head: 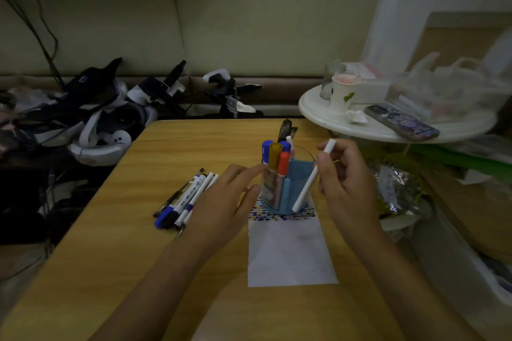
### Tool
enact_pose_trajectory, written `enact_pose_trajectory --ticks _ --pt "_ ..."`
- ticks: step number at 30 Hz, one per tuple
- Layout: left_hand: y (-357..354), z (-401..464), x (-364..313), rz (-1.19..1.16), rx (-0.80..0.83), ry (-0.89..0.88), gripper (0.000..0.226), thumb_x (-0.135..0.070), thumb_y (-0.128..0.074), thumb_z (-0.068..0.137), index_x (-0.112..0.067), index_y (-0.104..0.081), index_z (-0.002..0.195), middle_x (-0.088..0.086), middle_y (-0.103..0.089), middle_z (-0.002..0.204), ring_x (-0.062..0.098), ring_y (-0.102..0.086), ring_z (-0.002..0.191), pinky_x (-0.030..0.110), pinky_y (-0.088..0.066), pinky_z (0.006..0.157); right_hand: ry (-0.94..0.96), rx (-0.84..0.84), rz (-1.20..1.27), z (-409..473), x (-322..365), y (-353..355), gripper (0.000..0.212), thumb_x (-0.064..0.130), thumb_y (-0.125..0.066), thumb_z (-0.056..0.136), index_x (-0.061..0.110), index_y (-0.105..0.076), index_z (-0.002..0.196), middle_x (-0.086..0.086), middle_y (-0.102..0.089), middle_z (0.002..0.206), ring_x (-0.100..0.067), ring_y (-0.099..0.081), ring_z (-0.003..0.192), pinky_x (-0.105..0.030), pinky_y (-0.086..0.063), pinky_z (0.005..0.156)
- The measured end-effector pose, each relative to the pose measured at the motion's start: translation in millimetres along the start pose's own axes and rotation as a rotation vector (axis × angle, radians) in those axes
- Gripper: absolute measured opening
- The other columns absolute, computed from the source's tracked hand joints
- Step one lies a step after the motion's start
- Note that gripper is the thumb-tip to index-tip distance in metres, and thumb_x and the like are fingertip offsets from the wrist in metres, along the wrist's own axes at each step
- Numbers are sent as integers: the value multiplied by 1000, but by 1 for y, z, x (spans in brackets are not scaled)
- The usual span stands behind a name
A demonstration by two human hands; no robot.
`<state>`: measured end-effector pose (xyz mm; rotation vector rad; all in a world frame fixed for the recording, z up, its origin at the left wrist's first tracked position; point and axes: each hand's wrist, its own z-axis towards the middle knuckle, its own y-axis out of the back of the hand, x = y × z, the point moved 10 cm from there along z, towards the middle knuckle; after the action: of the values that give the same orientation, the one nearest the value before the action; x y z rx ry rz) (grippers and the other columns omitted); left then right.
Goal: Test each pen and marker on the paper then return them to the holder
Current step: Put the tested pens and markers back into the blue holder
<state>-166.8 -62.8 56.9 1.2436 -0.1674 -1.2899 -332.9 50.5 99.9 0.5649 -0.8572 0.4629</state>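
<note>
With right hand (346, 174) pinching light, stiff, slick white pen (314, 176) near its upper end and left hand (221, 196) relaxed beside holder (300, 174), regrip mid-barrel.

On the table (110, 243) before us the paper (288, 255) lies near the middle, and the holder (288, 188) stands on its far end with several markers (277, 158) upright in it. Our left hand (221, 202) reaches to the holder's left side; left of that hand a bunch of pens (185, 199) lies flat on the table. Our right hand (343, 174) is just right of the holder, holding a pen (313, 177) slanted in front of it. Behind and to the right a round tray (318, 113) carries a cup (342, 94) and, right of it, a phone (401, 126)
</note>
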Motion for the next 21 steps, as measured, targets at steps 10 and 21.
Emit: enact_pose_trajectory --ticks 10,21 --pt "-5 -3 -9 -53 36 -70 36 -40 -37 103 -36 -49 137 -16 -47 124 3 -56 101 34 -53 79 -2 -19 28 5 0 6 22 43 -44 102 28 -55 114 6 -57 79 -15 -58 67 -45 -53 57" --pt "-8 0 1 -40 52 -22 44 -42 -38 102 -40 -36 146 -16 -43 129 3 -53 105 37 -53 82 33 -58 92 8 10 13 16 28 -46 106 33 -55 118 5 -60 83 -13 -58 66 -34 -50 56"
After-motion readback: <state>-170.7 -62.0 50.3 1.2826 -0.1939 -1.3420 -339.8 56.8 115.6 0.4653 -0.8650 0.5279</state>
